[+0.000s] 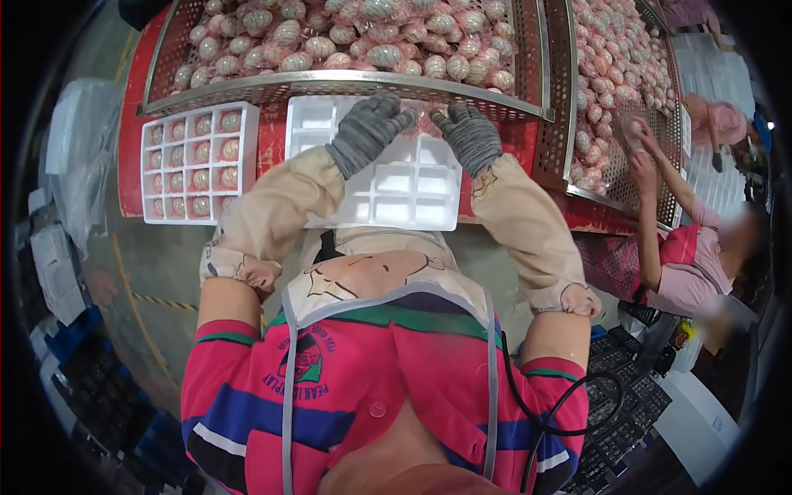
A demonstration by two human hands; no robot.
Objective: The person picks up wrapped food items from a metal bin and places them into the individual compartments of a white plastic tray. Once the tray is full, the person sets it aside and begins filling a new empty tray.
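My left hand (371, 132), in a grey knit glove, reaches over the far edge of a white foam tray (412, 213) divided into square compartments. Opposite it is my right hand (469, 138) in a matching glove. Fingers of both hands are bent inward, pinching a crumpled pinkish clear wrapper (422, 120) stretched between them. What sits inside that wrapper is unclear. The nearer compartments hold nothing. Right behind my fingertips runs the rim of a perforated metal bin (330, 81), heaped with pale striped egg-shaped pieces (384, 56) in clear pinkish wrap.
To the left lies a second foam tray (195, 106), its compartments filled with round wrapped pieces. Another perforated bin (569, 157) with more pieces stands at right, where a co-worker (697, 256) handles a piece of clear film. A red table (132, 177) bears everything.
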